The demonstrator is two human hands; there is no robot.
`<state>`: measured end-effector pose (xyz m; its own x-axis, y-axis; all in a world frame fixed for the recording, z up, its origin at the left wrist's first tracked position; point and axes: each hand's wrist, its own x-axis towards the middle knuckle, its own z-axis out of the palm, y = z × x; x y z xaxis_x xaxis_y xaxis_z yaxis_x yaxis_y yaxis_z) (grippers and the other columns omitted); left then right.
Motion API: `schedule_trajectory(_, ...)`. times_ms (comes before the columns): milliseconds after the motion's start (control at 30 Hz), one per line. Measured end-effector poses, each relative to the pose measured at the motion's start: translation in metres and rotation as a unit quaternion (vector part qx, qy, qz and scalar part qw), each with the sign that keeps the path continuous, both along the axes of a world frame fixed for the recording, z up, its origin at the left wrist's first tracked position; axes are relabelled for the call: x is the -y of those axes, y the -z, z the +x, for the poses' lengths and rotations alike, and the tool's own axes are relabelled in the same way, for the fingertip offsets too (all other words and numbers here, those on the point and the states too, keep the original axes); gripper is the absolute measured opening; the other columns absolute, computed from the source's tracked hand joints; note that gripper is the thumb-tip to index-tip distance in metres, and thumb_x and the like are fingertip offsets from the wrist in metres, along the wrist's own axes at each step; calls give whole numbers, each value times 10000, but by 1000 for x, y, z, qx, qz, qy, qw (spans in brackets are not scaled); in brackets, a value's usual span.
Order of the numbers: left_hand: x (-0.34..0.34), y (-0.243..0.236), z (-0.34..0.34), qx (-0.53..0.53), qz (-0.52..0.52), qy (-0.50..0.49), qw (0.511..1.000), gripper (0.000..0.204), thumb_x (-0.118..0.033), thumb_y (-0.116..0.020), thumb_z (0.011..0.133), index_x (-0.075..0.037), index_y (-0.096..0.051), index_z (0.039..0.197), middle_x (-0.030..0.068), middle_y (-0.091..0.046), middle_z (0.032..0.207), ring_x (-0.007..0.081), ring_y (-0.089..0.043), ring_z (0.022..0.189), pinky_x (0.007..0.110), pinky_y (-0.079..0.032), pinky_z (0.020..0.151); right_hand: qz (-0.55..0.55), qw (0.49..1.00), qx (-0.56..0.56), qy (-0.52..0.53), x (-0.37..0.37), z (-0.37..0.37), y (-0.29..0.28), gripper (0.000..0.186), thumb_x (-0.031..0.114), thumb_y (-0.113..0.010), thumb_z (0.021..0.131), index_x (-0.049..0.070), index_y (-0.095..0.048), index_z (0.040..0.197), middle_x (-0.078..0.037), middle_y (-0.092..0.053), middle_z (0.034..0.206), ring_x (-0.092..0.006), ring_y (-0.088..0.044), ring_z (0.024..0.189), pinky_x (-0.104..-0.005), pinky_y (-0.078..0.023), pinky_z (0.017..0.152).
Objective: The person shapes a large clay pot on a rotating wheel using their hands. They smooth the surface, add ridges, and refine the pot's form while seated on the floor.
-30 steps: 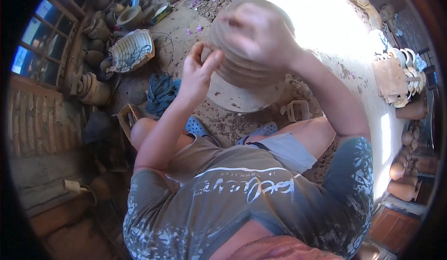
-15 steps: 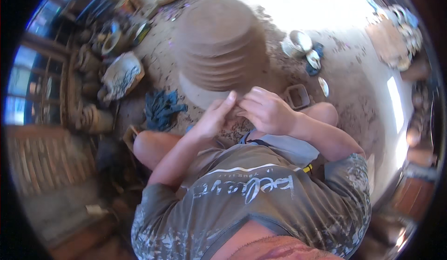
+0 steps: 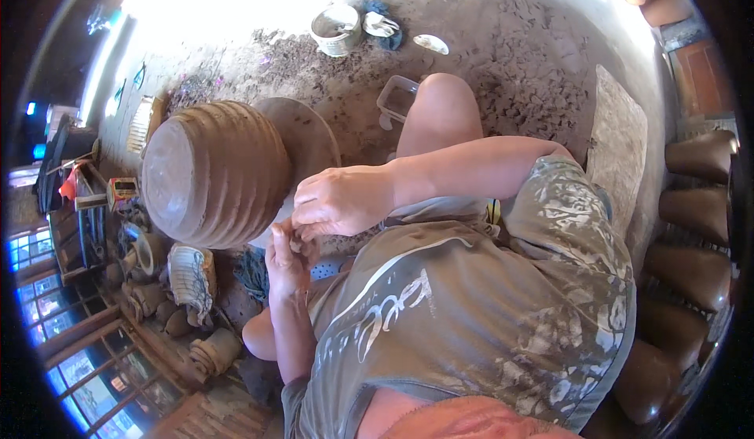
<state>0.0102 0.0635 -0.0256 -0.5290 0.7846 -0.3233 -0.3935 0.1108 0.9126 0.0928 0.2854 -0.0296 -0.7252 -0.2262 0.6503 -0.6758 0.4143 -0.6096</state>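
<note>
My left hand [image 3: 287,265] and my right hand [image 3: 342,200] meet in front of my lap, fingers curled and pressed together. Between the fingertips there seems to be something small and greyish brown, mostly hidden by the fingers. Just beyond them stands a large ribbed clay vessel [image 3: 228,168] with a smooth flat end, apart from both hands. It rests on a round wheel disc [image 3: 308,129]. Near my right knee is a clear plastic tub [image 3: 398,97].
Beyond the wheel sit a white bucket [image 3: 336,31], a dark blue cloth [image 3: 382,23] and a pale oval dish [image 3: 431,44]. Clay crumbs litter the floor. A flat board [image 3: 619,144] lies at right, near several brown pots [image 3: 691,274]. A ridged pale container [image 3: 191,280] stands at left.
My view has swung and tilted to the right, so the vessel appears farther left and leaning. Both hands stay together, the right hand now bent more over the left fingertips.
</note>
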Motion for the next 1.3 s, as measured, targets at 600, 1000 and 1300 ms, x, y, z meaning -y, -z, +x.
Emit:
schedule_trajectory(600,15,-3,-145,-338,182,-550,742,442,-404,-514,1125,-17,-409,1311,122,-623,1265,205,-596,1228,370,-432,1125,-334,907,217,135,10,-36,-14,205,68,-753,977,-29,-743,1157,-91,-784,974,-109,-721,830,-277,-587,748)
schedule_trajectory(1000,22,-33,-172,-292,110,-520,795,668,-375,-797,963,31,-420,1337,139,-621,1299,211,-579,1230,358,-440,1075,-179,953,21,244,51,-88,-31,131,107,-832,888,4,-769,938,-122,-767,863,-225,-744,729,-329,-577,640)
schedule_trajectory(1300,20,-31,-181,-285,114,-473,826,714,-252,-876,861,54,-433,1330,140,-625,1221,210,-621,1101,350,-502,1018,-74,958,-29,276,47,-107,-27,311,201,-905,823,28,-654,759,-95,-730,779,-217,-719,643,-318,-570,604)
